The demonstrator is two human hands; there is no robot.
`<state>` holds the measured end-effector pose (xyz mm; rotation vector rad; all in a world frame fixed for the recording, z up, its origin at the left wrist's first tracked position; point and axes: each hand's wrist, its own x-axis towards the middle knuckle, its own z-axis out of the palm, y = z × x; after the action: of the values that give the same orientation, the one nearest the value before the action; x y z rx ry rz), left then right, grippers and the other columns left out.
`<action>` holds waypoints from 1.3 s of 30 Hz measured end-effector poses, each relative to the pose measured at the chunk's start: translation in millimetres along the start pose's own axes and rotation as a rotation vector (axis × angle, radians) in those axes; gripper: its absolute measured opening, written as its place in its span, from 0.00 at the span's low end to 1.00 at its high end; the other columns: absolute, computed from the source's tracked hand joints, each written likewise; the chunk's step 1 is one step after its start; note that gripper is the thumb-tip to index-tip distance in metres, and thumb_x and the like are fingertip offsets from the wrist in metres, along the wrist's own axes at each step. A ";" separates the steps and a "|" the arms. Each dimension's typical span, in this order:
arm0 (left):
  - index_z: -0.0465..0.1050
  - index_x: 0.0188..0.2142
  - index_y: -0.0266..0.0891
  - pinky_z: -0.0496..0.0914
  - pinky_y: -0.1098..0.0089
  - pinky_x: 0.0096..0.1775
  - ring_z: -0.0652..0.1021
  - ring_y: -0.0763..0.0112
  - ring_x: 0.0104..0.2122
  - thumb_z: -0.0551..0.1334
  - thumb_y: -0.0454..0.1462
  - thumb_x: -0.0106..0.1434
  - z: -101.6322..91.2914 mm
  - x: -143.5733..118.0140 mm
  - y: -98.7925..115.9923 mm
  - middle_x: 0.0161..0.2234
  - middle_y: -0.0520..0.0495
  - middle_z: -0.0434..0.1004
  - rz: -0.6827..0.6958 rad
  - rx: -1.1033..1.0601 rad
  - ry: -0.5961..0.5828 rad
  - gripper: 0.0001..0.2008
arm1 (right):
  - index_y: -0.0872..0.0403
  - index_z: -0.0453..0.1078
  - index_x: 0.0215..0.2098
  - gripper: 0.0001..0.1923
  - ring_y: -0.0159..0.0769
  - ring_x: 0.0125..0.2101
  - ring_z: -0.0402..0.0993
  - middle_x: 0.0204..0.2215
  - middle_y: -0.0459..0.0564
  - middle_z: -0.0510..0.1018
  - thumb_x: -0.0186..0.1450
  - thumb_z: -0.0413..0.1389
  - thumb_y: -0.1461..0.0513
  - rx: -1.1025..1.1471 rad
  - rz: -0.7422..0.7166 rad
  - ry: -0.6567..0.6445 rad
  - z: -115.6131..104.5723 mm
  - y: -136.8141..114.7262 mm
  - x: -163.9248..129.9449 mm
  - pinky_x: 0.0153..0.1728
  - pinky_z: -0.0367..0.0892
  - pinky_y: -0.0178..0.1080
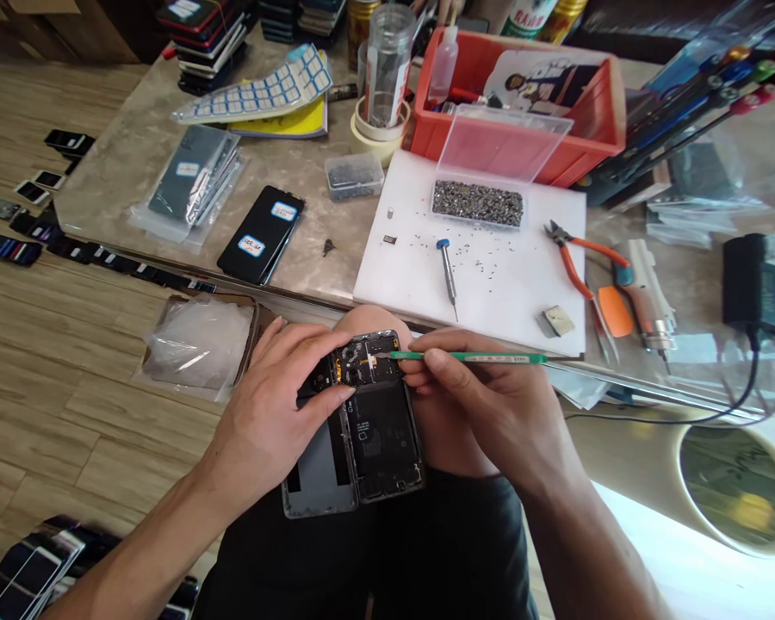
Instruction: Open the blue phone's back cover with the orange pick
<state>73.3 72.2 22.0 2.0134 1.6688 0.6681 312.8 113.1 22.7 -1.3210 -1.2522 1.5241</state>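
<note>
An opened phone (pixel 378 430) with its back removed rests on my knee, its circuit board exposed at the top. My left hand (pixel 277 405) grips the phone's upper left side, thumb across the board. A grey back cover (pixel 319 469) lies under the phone's left edge. My right hand (pixel 484 405) holds a green-handled tool (pixel 471 356) like a pen, its tip touching the board near the top of the phone.
A white mat (pixel 491 284) on the low table carries a blue-tipped screwdriver (pixel 448 274), loose screws and a clear box of screws (pixel 478 203). Orange pliers (pixel 578 263), a red bin (pixel 523 103), a black phone (pixel 262 234) and bagged parts (pixel 190 181) lie around. Phones line the floor at left.
</note>
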 end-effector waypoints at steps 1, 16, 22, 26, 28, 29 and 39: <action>0.77 0.61 0.40 0.64 0.36 0.71 0.82 0.54 0.55 0.69 0.35 0.72 0.1 0.1 -0.2 0.55 0.42 0.81 0.001 0.000 0.000 0.19 | 0.54 0.84 0.43 0.14 0.34 0.34 0.88 0.35 0.51 0.90 0.70 0.70 0.52 0.009 0.006 -0.006 -0.2 -0.4 0.2 0.37 0.85 0.32; 0.77 0.61 0.45 0.64 0.41 0.72 0.81 0.55 0.56 0.69 0.38 0.73 1.8 -1.8 -4.8 0.56 0.45 0.81 -0.014 -0.018 -0.001 0.19 | 0.56 0.84 0.38 0.15 0.33 0.30 0.86 0.31 0.52 0.89 0.67 0.71 0.51 0.049 0.159 -0.017 2.4 -11.3 5.4 0.33 0.83 0.31; 0.77 0.61 0.45 0.67 0.46 0.69 0.80 0.54 0.57 0.69 0.40 0.73 2.2 -1.5 -6.1 0.56 0.45 0.81 -0.032 -0.047 0.010 0.18 | 0.54 0.86 0.36 0.16 0.30 0.29 0.85 0.30 0.52 0.89 0.64 0.74 0.49 0.154 0.295 -0.098 -0.7 -11.3 15.3 0.32 0.80 0.28; 0.77 0.61 0.46 0.71 0.49 0.65 0.80 0.55 0.56 0.68 0.40 0.74 1.0 -2.6 -6.6 0.56 0.45 0.81 -0.029 -0.057 0.006 0.18 | 0.54 0.87 0.38 0.19 0.29 0.30 0.86 0.33 0.53 0.90 0.62 0.76 0.48 0.231 0.357 -0.153 -5.8 -7.6 19.8 0.32 0.79 0.26; 0.77 0.61 0.46 0.73 0.52 0.62 0.79 0.56 0.56 0.68 0.40 0.74 0.7 -3.3 -7.3 0.56 0.45 0.80 -0.026 -0.066 0.007 0.18 | 0.54 0.88 0.39 0.19 0.29 0.31 0.86 0.35 0.53 0.91 0.61 0.77 0.48 0.260 0.363 -0.189 -8.2 -6.8 21.0 0.34 0.80 0.27; 0.77 0.61 0.47 0.73 0.53 0.62 0.79 0.56 0.57 0.68 0.40 0.74 0.7 -3.6 -7.6 0.57 0.45 0.80 -0.026 -0.068 0.006 0.18 | 0.54 0.88 0.40 0.19 0.30 0.32 0.87 0.35 0.53 0.91 0.61 0.77 0.48 0.270 0.365 -0.203 -9.3 -6.6 21.3 0.35 0.81 0.27; 0.77 0.62 0.47 0.72 0.52 0.62 0.78 0.56 0.57 0.68 0.39 0.73 0.1 -1.6 -9.4 0.57 0.45 0.79 -0.044 -0.098 -0.023 0.18 | 0.55 0.88 0.39 0.17 0.32 0.35 0.88 0.36 0.55 0.91 0.66 0.74 0.49 0.277 0.339 -0.284 -15.0 -6.4 21.2 0.41 0.83 0.32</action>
<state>65.8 72.3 15.9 1.9038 1.6301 0.6950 323.2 137.8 23.9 -1.2045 -0.9651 2.1016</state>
